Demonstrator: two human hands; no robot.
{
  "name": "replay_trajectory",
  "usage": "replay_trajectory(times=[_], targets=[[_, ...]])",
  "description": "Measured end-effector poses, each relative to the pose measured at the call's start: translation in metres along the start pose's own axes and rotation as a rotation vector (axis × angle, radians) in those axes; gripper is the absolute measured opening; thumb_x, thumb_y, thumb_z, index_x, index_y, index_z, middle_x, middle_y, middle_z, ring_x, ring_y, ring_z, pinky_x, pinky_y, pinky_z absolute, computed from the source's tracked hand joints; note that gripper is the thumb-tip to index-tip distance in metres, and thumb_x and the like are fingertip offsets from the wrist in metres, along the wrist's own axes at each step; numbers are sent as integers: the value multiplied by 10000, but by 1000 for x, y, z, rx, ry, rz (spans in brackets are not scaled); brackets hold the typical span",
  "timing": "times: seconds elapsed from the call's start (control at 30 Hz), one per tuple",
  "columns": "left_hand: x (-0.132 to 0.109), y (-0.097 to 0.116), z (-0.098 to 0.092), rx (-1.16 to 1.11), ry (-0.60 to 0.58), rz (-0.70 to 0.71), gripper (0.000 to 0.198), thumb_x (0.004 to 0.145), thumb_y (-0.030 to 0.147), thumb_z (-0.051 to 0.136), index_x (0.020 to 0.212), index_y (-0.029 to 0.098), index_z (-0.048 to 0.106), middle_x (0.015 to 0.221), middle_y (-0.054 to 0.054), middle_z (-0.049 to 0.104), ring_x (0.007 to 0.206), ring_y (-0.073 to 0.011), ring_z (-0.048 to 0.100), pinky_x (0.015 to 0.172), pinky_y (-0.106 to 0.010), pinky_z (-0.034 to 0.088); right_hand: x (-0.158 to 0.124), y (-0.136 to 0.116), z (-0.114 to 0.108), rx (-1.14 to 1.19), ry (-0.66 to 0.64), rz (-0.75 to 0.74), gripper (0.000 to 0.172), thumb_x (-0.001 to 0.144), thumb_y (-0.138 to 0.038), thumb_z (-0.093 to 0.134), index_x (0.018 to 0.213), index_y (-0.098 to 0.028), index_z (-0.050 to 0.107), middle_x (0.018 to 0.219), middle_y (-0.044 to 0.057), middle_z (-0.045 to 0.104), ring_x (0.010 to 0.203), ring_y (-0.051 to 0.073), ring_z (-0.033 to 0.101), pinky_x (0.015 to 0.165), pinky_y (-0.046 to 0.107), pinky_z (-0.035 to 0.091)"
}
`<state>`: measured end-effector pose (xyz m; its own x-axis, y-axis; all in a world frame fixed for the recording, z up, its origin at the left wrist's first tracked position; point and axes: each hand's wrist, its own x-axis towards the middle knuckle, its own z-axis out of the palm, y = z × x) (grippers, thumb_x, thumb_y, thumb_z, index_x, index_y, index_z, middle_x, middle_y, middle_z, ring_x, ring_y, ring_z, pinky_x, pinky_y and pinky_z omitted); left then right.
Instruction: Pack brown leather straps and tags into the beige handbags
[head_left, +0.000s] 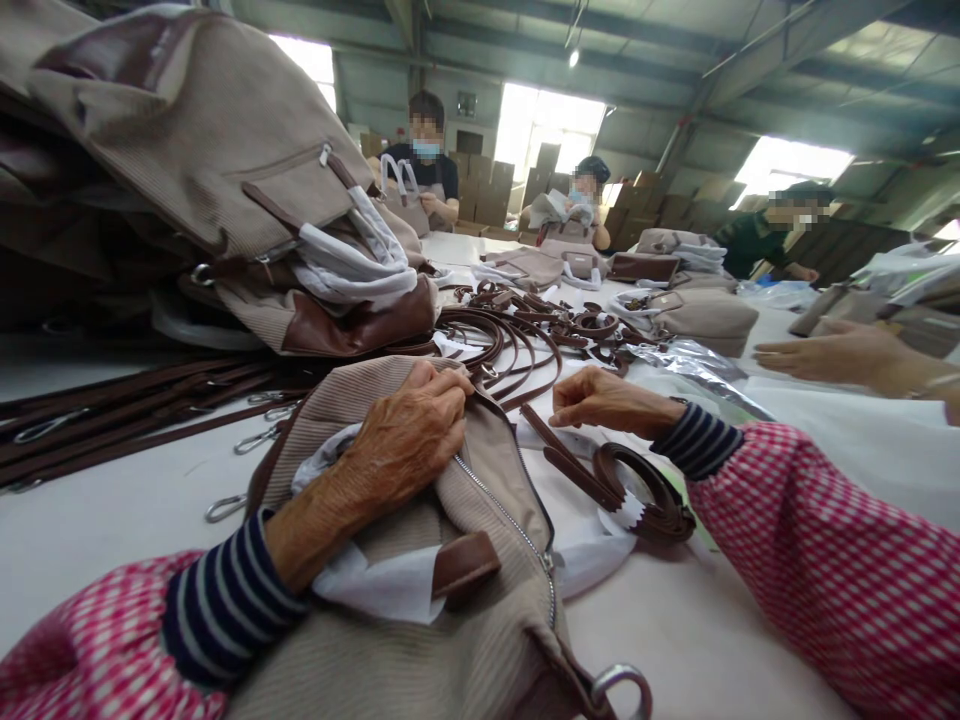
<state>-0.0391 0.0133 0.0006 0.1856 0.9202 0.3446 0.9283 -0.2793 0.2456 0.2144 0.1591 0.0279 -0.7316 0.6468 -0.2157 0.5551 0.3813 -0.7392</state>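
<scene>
A beige corduroy handbag (390,640) with brown trim lies in front of me, its zipper (510,520) drawn open along the top. My left hand (409,430) is closed on the bag's top edge, beside the open mouth. White paper wraps the bag's handle (465,568). My right hand (604,402) hovers to the right of the bag with curled fingers, and whatever they may pinch is hidden. Just below it, a coiled brown strap (645,490) bound with white paper lies on the table, its loose ends close to the fingertips.
Finished-looking beige bags (225,180) are piled high at the left. Long brown straps (150,410) with metal clips lie below them. More coiled straps (517,325) cover the table's middle. Another person's hand (840,355) reaches in at right; several masked people work across the table.
</scene>
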Motion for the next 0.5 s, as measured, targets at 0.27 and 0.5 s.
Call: replay_trajectory(times=[0.27,0.5], targets=[[0,3,-3,-1,29,10,172,964,187,478,805,218,535,1226,-91,661,1252,-305,520,1042,-467,517,20,-3,22,31,127,-75,161,690,-255,687,808,-146,677,579,-63,506,552,92,396,538,249,271],[1,-5,1,-211,88,-8,174,915,194,527,743,210,544,1132,-95,638,1178,-295,526,1060,-506,460,20,-10,34,39,113,-251,176,778,-298,662,802,-129,707,696,3,610,650,123,474,612,263,361]])
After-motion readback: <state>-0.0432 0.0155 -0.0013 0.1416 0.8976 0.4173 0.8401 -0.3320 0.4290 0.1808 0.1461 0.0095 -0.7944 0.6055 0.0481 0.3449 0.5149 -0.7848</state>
